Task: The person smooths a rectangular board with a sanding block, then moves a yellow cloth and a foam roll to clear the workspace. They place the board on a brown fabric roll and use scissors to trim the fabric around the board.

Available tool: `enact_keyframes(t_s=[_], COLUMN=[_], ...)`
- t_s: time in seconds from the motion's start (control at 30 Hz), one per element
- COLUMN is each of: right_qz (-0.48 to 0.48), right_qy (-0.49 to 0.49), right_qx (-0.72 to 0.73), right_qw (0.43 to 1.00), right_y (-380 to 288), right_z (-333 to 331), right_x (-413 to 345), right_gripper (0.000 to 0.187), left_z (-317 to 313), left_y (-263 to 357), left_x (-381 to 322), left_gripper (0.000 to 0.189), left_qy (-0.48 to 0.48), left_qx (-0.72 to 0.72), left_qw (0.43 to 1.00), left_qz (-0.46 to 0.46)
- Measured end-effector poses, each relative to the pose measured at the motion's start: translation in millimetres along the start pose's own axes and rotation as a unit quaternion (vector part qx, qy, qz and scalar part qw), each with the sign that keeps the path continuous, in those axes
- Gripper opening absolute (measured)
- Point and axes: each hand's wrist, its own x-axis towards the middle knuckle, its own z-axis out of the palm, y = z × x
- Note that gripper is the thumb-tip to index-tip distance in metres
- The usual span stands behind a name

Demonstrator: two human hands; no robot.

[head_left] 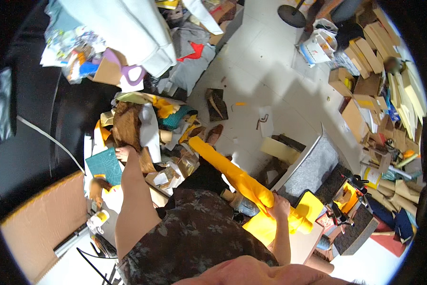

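Note:
My right hand [280, 206] grips a long roll of yellow sheet material [234, 174] near its lower end. The roll slants up and away to the left, across the front of my patterned shirt. Beneath that hand lies more yellow sheet [263, 226]. My left hand [123, 153] is stretched out at the edge of a green gridded cutting mat [106, 167]. Its fingers overlap the mat's upper corner, but whether they close on it is hidden. Just above this hand is a piece of brown furry or suede-like material [127, 123].
Mixed scraps [176, 165] lie heaped between my hands. Grey felt-like sheet [311, 171] lines a panel on the right. Cardboard boxes [355, 117] crowd the far right, with a white plastic bag [316, 46] above. A cardboard panel [46, 221] stands lower left. Offcuts litter the tiled floor [242, 78].

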Motion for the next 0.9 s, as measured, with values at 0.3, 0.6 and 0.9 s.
enact_keyframes(t_s=[0.3, 0.6, 0.9], right_qz=[0.044, 0.227, 0.349], right_qy=[-0.07, -0.151, -0.188], right_qx=[-0.002, 0.029, 0.154], right_qw=[0.997, 0.962, 0.905], right_y=[-13, -89, -110], right_z=[-19, -68, -59], right_x=[3, 43, 160], right_gripper=[0.061, 0.071, 0.076], left_z=[-22, -61, 270], left_y=[74, 214, 341], left_x=[-41, -175, -320], left_gripper=[0.084, 0.03, 0.055], left_qy=[-0.329, -0.281, -0.626], left_qx=[0.378, -0.144, 0.095], left_qw=[0.783, 0.728, 0.687], left_qz=[0.369, 0.608, 0.357])
